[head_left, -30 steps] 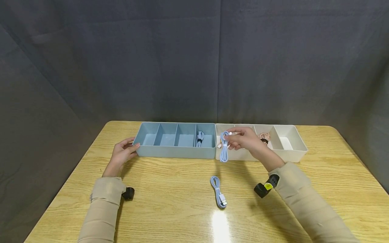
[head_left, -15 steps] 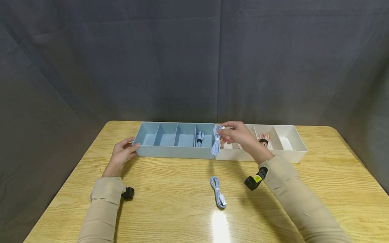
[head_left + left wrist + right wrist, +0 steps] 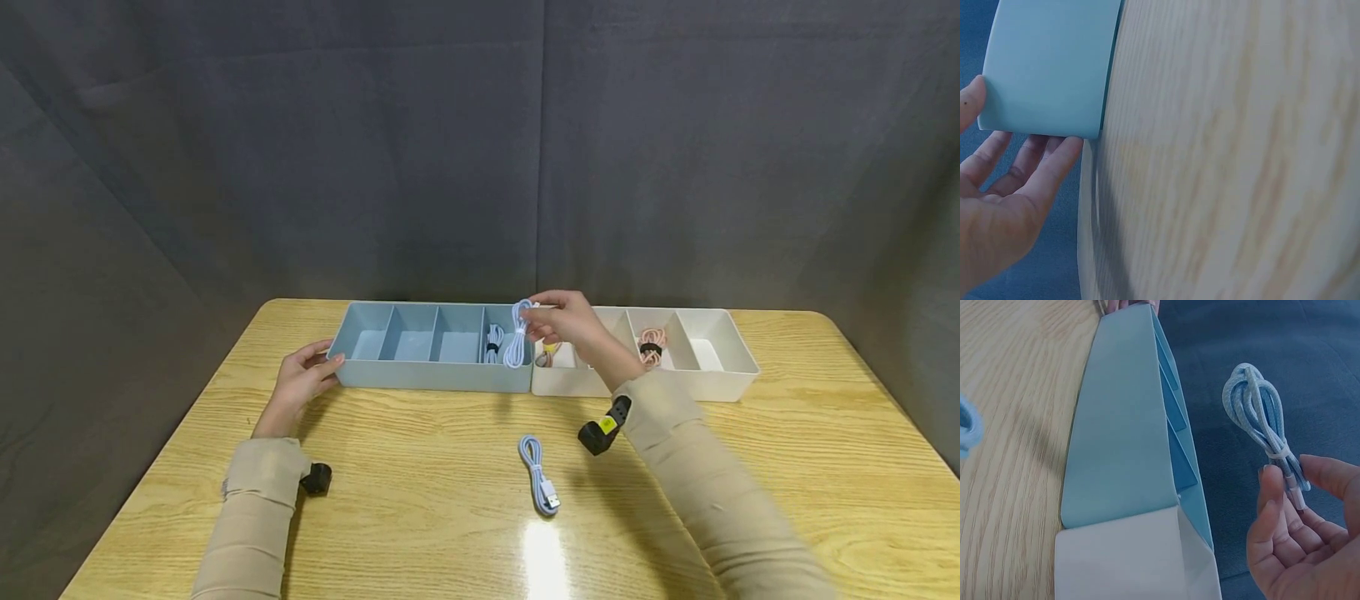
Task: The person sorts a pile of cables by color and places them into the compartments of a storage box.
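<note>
Now | right hand (image 3: 566, 321) pinches cable (image 3: 517, 335) | over blue tray (image 3: 420, 377)

— What lies around the scene?

— A dark grey cloth backdrop (image 3: 480, 150) hangs across the whole rear and folds round both sides; a vertical seam runs down it near the middle, with slack creases towards the upper left.

— And the furniture?

— One wooden table (image 3: 420, 533) with a pale yellow, strongly grained top and rounded far corners. Its surface is glossy.

— How is it lit?

— From above: a bright white glare (image 3: 545, 557) sits on the near part of the tabletop. The cloth stays dim and even, and soft shadows fall on the wood.

— Any floor or windows?

— None can be made out; the cloth fills everything beyond the table's edges.
</note>
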`<state>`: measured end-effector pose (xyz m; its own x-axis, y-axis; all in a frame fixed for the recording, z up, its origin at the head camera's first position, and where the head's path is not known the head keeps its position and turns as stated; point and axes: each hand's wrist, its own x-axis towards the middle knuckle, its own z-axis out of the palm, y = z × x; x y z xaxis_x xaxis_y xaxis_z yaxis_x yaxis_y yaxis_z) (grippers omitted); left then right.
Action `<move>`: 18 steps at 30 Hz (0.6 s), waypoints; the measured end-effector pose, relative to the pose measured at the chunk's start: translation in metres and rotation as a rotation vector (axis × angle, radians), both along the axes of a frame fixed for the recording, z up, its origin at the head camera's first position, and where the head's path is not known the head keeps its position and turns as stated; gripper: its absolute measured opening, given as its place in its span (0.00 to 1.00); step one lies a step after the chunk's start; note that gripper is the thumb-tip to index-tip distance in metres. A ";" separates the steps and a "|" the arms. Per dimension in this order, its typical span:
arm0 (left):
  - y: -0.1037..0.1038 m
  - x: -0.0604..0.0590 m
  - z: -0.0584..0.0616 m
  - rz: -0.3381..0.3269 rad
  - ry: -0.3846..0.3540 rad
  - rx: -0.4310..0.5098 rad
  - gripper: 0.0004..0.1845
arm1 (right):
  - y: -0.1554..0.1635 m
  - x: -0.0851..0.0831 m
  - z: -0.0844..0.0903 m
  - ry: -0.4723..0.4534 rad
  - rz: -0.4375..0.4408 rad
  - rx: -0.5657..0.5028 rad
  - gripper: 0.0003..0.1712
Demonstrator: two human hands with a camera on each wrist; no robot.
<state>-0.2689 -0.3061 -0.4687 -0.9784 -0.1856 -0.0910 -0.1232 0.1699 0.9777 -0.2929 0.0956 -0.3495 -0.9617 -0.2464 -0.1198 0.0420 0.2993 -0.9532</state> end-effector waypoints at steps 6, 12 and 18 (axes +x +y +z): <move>-0.002 0.001 0.000 0.005 0.000 0.010 0.35 | -0.011 -0.005 -0.003 -0.047 -0.015 -0.078 0.20; -0.002 0.002 0.001 0.003 0.004 0.001 0.36 | -0.026 -0.009 -0.003 -0.075 -0.035 -0.111 0.21; 0.001 0.005 0.003 -0.004 -0.006 -0.008 0.36 | -0.040 -0.010 -0.007 -0.080 -0.054 -0.084 0.20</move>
<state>-0.2644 -0.3052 -0.4652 -0.9786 -0.1827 -0.0950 -0.1279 0.1781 0.9757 -0.3032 0.0560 -0.3569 -0.9619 -0.2073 -0.1781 0.1331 0.2141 -0.9677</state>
